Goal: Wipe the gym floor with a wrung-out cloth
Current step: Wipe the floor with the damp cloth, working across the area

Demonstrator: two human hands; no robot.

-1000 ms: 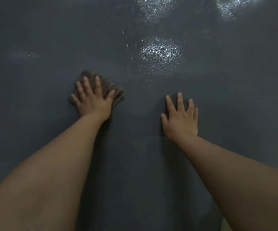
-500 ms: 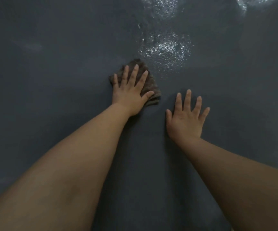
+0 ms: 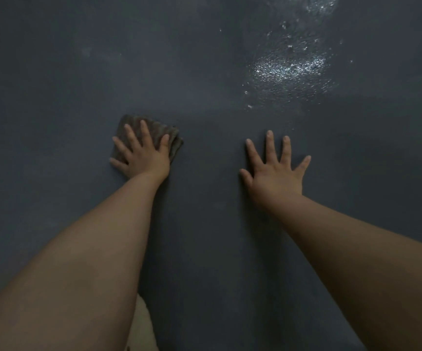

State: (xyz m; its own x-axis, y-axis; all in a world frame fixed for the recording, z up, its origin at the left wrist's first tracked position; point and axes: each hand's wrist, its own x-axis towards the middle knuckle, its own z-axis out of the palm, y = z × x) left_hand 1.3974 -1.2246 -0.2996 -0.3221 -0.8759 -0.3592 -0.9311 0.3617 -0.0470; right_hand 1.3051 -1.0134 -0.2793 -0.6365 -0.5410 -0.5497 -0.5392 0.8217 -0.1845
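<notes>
We see the dark floor (image 3: 53, 84), its wet shine (image 3: 288, 68) at one o'clock. Our right hand (image 3: 275, 173) braces flat, fingers spread. Our left hand (image 3: 143, 154) presses the folded cloth (image 3: 165, 138), fingers straight; the shine lies toward two o'clock from it.

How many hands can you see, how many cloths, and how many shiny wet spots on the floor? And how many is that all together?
Hands: 2, the left hand pressing flat on the cloth and the right hand flat on the floor.
Cloths: 1, the brown cloth.
Shiny wet spots: 2, a big shiny patch and a smaller one at the top edge.
Total: 5
</notes>
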